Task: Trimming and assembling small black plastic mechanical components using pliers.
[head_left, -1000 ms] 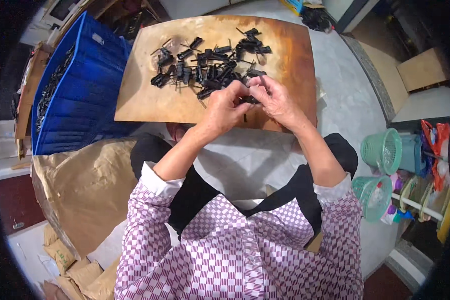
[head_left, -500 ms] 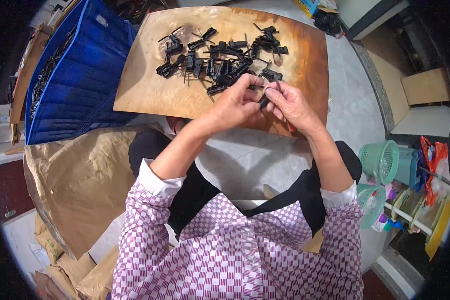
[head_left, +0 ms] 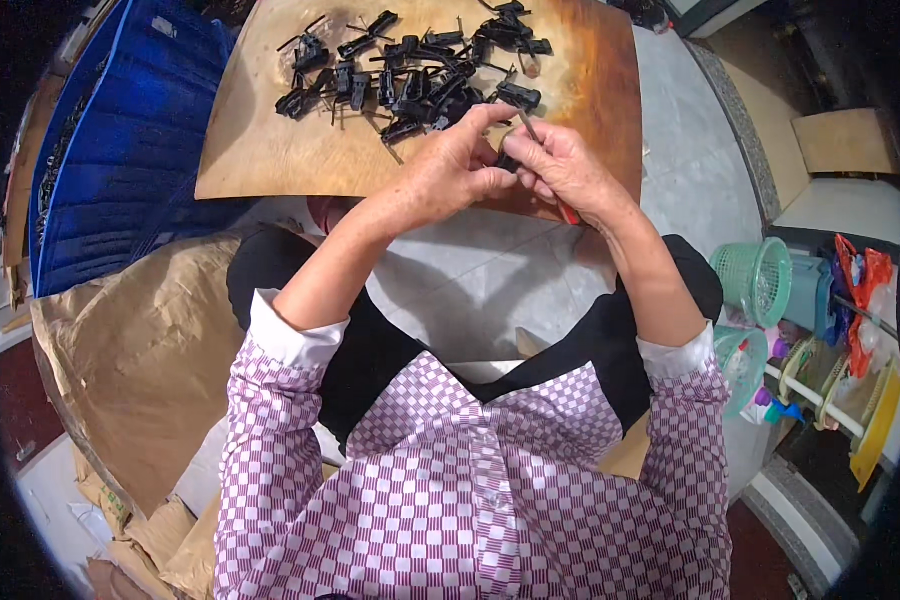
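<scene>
Got a small black plastic part up between the two hands, just above the near edge of the table, mostly covered by fingers. Gripping a slim tool with a dark metal shaft and a red handle in the right hand, thumb pressed along it, red end poking out below the palm. Curling the left hand in from the other side, thumb tip right by the part, forefinger reaching up near the shaft. Can't tell for sure if pinching the part with that one, since too much is hidden.

Just past the fingers, a loose heap of black plastic pieces with thin rods, spread every which way over a tan wooden tabletop with a darker brown right side. Off to the left, a big blue plastic crate with more black stuff inside, then crumpled brown paper nearer the body. Over on the right, two pale green mesh baskets, near a red plastic bag. Down below, grey floor tiles between black-clad knees.
</scene>
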### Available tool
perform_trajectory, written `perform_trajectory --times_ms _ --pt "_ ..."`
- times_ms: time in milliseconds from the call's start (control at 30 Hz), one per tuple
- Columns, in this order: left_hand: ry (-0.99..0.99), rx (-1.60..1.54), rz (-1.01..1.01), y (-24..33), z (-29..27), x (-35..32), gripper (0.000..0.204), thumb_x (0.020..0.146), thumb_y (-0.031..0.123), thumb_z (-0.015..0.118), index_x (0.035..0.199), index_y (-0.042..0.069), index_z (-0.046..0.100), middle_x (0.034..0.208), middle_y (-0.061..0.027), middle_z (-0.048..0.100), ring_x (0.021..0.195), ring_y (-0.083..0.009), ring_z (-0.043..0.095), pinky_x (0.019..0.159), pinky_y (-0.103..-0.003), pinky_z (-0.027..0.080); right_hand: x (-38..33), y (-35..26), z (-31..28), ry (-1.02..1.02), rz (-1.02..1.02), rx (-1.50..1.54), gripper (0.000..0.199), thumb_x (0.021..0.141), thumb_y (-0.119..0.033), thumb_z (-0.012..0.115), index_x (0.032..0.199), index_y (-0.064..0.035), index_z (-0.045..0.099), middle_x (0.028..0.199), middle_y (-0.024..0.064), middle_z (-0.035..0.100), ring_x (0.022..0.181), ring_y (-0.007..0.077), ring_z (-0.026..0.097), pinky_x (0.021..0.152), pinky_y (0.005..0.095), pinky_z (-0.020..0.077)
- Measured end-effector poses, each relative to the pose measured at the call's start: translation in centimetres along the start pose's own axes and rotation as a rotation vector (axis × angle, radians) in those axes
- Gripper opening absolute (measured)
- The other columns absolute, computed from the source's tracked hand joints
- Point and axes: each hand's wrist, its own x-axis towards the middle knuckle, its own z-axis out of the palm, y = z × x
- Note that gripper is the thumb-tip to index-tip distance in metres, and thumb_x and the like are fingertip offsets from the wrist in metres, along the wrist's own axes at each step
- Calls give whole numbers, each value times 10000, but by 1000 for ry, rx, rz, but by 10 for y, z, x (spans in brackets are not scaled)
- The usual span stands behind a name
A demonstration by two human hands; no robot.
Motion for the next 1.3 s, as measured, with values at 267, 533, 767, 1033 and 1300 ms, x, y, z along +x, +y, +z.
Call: perform_trajectory --times_ms 267,533,767,1033,1300 --pt "-37 -195 -72 6 8 4 495 838 53 595 1276 88 367 739 -51 579 687 -127 609 599 -250 497 3 9 -2 11 -15 59 349 911 -408 497 898 -61 530 605 -38 475 447 7 376 382 153 294" --pt "0 -349 -113 8 -1 9 402 862 89 591 1222 88 412 792 -20 574 696 -96 586 617 -226 489 -4 -1 7 115 -136 40 307 956 -366 400 924 -76 495 605 -33 446 452 17 359 384 165 278" --pt "143 -239 -15 2 -4 14 247 857 83 598 1057 67 454 757 -10 546 671 -77 555 575 -213 462 -6 -4 11 68 -126 -197 286 973 -329 341 893 -82 461 592 -28 425 465 39 363 414 190 294" --pt "205 125 -28 8 -2 12 273 833 81 617 1042 62 443 704 -13 527 638 -74 528 545 -231 433 -2 1 13 44 -132 -224 261 968 -264 377 850 -39 437 597 20 423 536 110 414 504 282 378" --pt "383 383 103 -1 11 15 299 781 41 589 1027 63 420 801 -228 584 808 -433 570 640 -439 467 21 35 17 153 -278 -282 261 971 -288 372 841 -72 440 569 -41 374 478 52 346 420 230 302"
